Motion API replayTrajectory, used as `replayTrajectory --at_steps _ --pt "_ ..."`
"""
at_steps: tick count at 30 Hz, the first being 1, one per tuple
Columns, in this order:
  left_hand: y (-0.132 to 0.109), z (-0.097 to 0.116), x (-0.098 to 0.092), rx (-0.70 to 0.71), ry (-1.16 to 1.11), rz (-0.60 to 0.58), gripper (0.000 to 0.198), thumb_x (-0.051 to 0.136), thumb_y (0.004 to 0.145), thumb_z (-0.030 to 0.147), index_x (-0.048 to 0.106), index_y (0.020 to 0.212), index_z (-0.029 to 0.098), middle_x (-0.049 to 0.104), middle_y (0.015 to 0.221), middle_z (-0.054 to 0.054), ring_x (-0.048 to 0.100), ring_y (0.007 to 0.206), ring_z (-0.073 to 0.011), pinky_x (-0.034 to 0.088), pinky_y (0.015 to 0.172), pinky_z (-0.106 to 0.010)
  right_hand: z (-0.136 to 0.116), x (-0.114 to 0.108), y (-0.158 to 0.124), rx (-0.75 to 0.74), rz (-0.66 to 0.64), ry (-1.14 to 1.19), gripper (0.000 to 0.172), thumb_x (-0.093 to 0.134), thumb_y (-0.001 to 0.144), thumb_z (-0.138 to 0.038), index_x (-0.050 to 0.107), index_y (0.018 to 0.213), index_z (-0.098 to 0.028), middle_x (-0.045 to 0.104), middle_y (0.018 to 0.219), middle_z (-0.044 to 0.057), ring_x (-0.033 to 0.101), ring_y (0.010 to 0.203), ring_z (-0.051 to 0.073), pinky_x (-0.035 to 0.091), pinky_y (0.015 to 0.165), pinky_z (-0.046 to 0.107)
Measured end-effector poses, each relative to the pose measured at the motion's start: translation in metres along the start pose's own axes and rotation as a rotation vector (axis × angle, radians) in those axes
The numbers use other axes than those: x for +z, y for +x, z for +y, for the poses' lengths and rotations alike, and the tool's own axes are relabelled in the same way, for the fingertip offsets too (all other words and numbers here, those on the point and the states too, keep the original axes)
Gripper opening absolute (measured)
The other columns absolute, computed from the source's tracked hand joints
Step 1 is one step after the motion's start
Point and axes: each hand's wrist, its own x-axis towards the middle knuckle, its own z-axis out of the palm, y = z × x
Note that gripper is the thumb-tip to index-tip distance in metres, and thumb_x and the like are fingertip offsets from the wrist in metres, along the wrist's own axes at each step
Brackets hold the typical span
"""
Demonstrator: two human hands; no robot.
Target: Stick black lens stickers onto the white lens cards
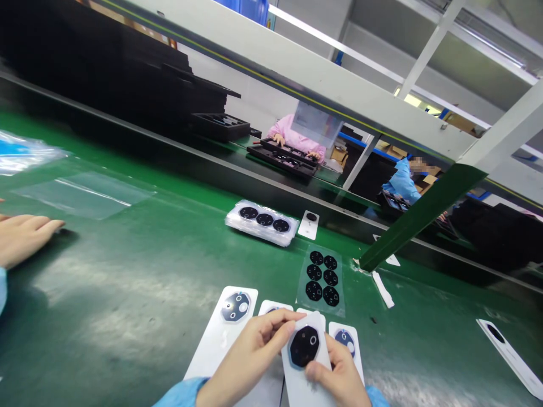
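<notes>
Low in the middle of the head view both my hands hold a white phone back cover (pixel 303 370) with a black octagonal camera piece on it. My left hand (pixel 250 359) pinches the cover's top left edge, fingers bent. My right hand (pixel 337 376) grips its lower right side, thumb pressed below the black piece. Three more white covers lie beside it: one (pixel 220 333) to the left with a round camera ring, one (pixel 271 308) partly under my left hand, and one (pixel 345 342) to the right.
A clear sheet of several black octagonal stickers (pixel 322 274) lies just beyond. Farther off sit a stack of clear-wrapped covers (pixel 261 221) and a single cover (pixel 309 224). Another person's hand (pixel 23 237) rests at the left edge. Plastic film (pixel 82 195) lies on the green belt. People work across the line.
</notes>
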Motion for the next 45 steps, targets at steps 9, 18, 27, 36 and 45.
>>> replayTrajectory --at_steps 9,18,27,36,45 --pt "-0.007 -0.003 0.0 0.045 0.066 -0.166 0.051 0.057 0.081 0.027 0.047 0.13 0.028 0.054 0.131 -0.005 0.058 0.108 -0.0234 0.051 0.085 -0.029 0.009 -0.001 -0.001 -0.055 0.073 -0.033 0.06 0.075 0.059 -0.062 0.067 0.098 -0.016 0.067 0.088 0.007 0.058 0.075 0.019 0.044 0.061 0.025" --pt "-0.006 -0.009 0.003 0.044 0.081 -0.23 0.054 0.053 0.083 0.032 0.037 0.134 0.022 0.056 0.122 -0.011 0.058 0.104 -0.0249 0.053 0.081 -0.033 -0.023 0.0 -0.01 -0.699 0.459 -0.684 0.019 0.063 0.084 -0.035 0.062 0.099 -0.025 0.054 0.106 0.007 0.055 0.099 0.022 0.047 0.084 0.035" --pt "-0.011 -0.005 0.004 0.076 0.138 -0.264 0.048 0.049 0.084 0.024 0.038 0.131 0.025 0.058 0.115 -0.006 0.059 0.096 -0.0202 0.052 0.077 -0.029 -0.035 0.001 -0.007 -0.727 0.311 -0.88 0.012 0.051 0.09 -0.016 0.06 0.093 -0.022 0.054 0.101 0.007 0.057 0.097 0.019 0.05 0.08 0.031" --pt "-0.009 -0.006 0.004 0.107 0.218 -0.24 0.049 0.049 0.083 0.02 0.04 0.13 0.027 0.062 0.103 -0.002 0.059 0.088 -0.0175 0.05 0.069 -0.024 -0.039 0.001 -0.01 -0.704 0.302 -0.914 0.014 0.05 0.089 -0.014 0.06 0.091 -0.022 0.055 0.1 0.007 0.057 0.096 0.02 0.05 0.079 0.032" --pt "-0.009 -0.005 0.005 0.147 0.269 -0.214 0.048 0.05 0.082 0.019 0.042 0.128 0.03 0.065 0.103 0.0 0.059 0.073 -0.014 0.049 0.064 -0.022 -0.045 0.0 -0.01 -0.727 0.262 -0.953 0.017 0.049 0.089 -0.011 0.061 0.091 -0.022 0.054 0.099 0.007 0.056 0.094 0.019 0.051 0.076 0.03"
